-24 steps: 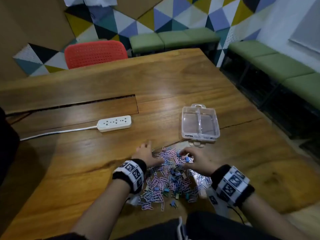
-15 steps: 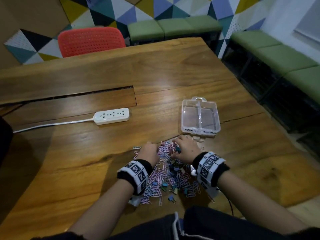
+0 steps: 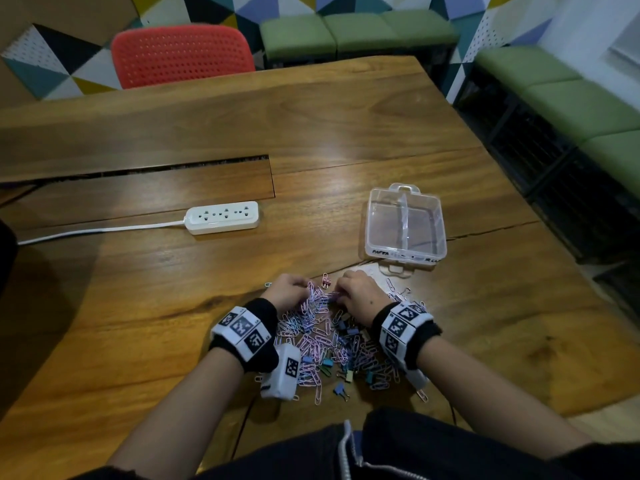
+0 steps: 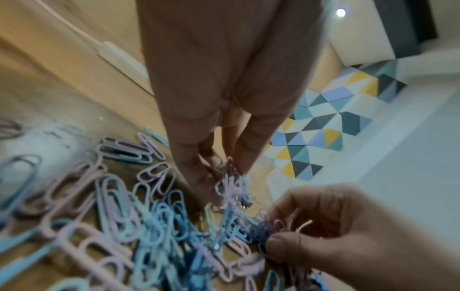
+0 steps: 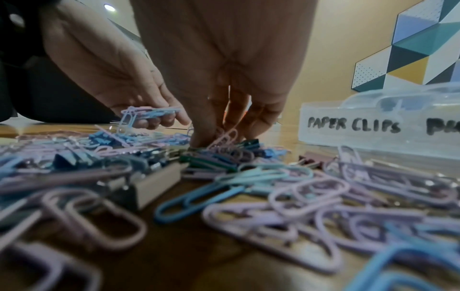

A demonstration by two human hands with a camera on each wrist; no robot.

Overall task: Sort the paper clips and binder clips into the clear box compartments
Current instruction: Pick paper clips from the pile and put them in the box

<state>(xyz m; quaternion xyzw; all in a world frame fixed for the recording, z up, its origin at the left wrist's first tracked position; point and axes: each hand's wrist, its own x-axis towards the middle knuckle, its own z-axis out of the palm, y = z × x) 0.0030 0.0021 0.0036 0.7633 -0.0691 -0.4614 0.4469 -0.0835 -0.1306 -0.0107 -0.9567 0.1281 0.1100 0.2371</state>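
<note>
head, pile: pastel paper clips (image 3: 322, 337) mixed with binder clips (image 3: 341, 390), on table (image 3: 346, 133) near edge, between both wrists
head, box: clear box (image 3: 404, 225) just beyond pile, lid open, two compartments, both look bare
head, side: white power strip (image 3: 223, 217) well left of box
left wrist, grip: left hand (image 4: 224, 98) fingertips pinching a small bunch of paper clips above pile
right wrist, grip: right hand (image 5: 224, 69) fingertips down in pile, pinching a pink paper clip
right wrist, label: box front reads "PAPER CLIPS"
</note>
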